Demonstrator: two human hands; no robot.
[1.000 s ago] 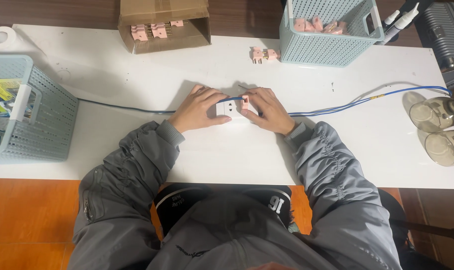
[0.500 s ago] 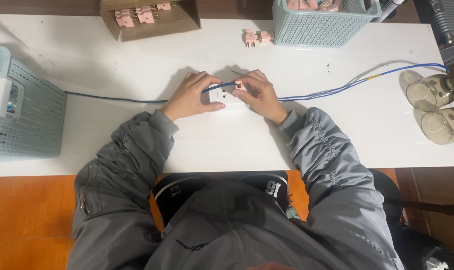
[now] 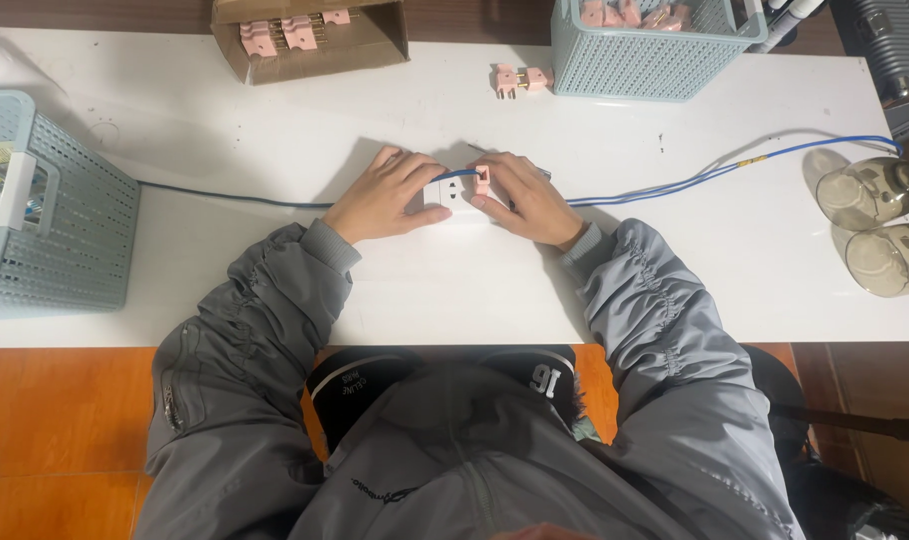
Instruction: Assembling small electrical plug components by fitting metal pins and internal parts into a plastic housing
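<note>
Your left hand (image 3: 380, 200) steadies a white socket (image 3: 447, 193) while your right hand (image 3: 523, 200) pinches a pink plug (image 3: 482, 180) against it, seemingly mid-insertion; pressing straight likely comes next.

Around white socket (image 3: 448, 192): table (image 3: 275, 150) bare ahead; blue cable (image 3: 675, 185) crosses both sides; pink plugs (image 3: 520, 79) beyond.

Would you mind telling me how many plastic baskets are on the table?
2: one basket at the table's left edge, another basket at the far edge, right of centre, partly cropped.
</note>
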